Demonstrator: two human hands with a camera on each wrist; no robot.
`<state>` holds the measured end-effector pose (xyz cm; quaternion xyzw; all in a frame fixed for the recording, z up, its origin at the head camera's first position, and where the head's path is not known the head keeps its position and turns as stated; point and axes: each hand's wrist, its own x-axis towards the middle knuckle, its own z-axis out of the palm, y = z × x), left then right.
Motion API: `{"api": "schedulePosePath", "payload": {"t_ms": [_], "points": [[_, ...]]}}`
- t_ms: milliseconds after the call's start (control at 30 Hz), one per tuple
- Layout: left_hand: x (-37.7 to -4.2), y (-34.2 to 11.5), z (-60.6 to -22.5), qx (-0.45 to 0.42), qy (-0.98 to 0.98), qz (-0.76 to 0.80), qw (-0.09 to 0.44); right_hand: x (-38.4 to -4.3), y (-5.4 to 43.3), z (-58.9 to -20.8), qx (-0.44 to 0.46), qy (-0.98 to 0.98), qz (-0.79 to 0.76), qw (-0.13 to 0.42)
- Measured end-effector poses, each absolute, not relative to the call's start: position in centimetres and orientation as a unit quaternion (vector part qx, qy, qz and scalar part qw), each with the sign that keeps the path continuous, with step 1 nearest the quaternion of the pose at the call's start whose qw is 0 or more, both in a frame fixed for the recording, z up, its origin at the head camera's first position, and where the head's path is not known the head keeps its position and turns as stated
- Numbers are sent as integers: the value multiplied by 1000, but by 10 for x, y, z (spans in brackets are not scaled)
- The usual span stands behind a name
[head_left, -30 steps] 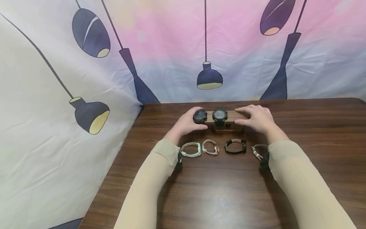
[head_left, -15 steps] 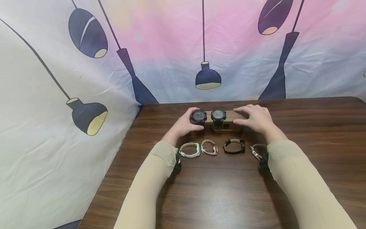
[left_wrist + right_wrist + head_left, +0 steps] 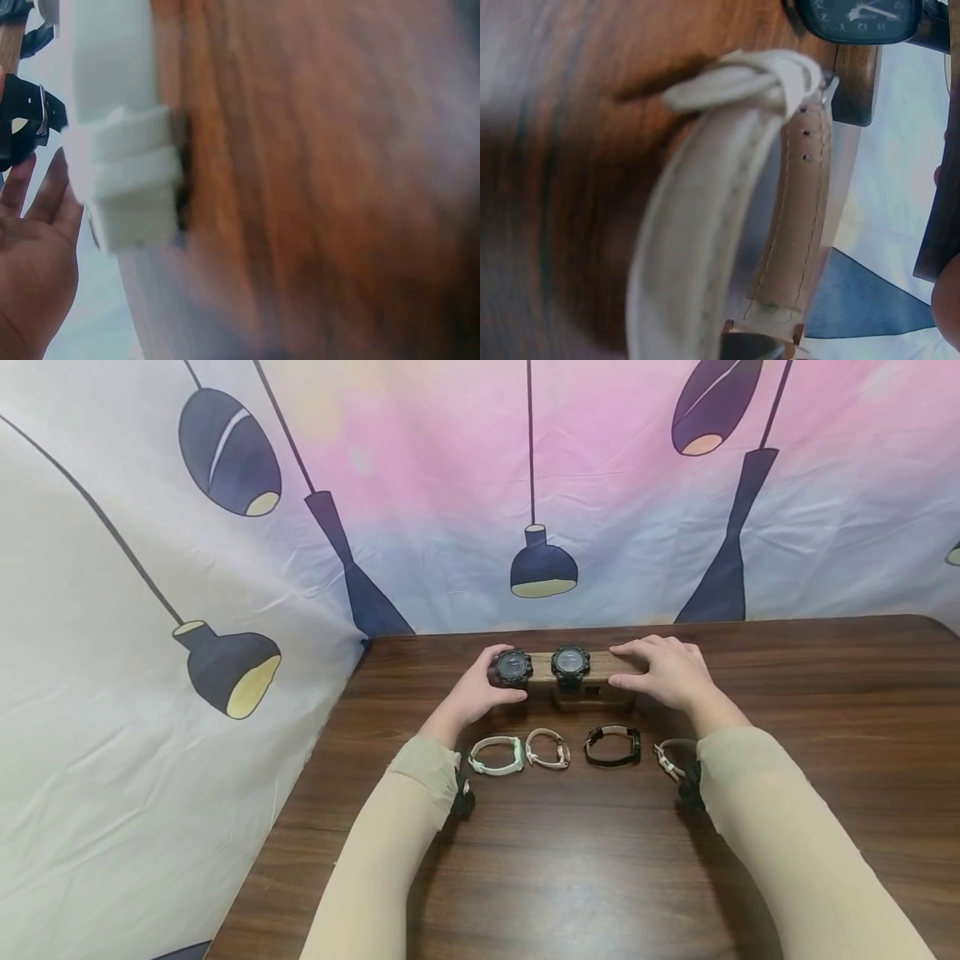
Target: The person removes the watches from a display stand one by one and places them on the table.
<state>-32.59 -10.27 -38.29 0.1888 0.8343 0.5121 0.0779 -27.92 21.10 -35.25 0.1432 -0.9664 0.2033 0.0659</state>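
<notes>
A wooden T-shaped watch stand [image 3: 542,665] is at the back of the table, its bar lying crosswise above a base. Near the bar's left end, my left hand [image 3: 480,691] grips a black digital watch [image 3: 513,667] between thumb and fingers. In the left wrist view its black strap [image 3: 22,112] shows, buckled, beside my fingers. A second black digital watch [image 3: 571,663] is strapped round the bar near its middle. With thumb and fingers, my right hand [image 3: 670,672] holds the bar's right end; the right wrist view shows only a little of that hand.
In front of the stand lie a mint-green watch [image 3: 497,756], a small pale-strapped watch [image 3: 547,749], a black-strapped watch [image 3: 612,747] and a cream leather-strapped watch [image 3: 670,762] beside my right wrist. Behind the wooden table [image 3: 555,860] hangs a lamp-print cloth [image 3: 450,485].
My left hand has shifted slightly left with the black watch, widening its gap from the middle watch. The right hand keeps its hold on the bar; the whole view has drifted a little.
</notes>
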Motion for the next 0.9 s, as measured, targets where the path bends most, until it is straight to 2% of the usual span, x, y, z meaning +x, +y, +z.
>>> {"api": "schedulePosePath", "payload": {"t_ms": [300,900], "points": [[-319,-130,-384,163,846,505,48,-281,210,-352,144,-967,201,58],[-312,-161,-381,149,868,473,35,-277,210,-348,141,-968,203,47]]}}
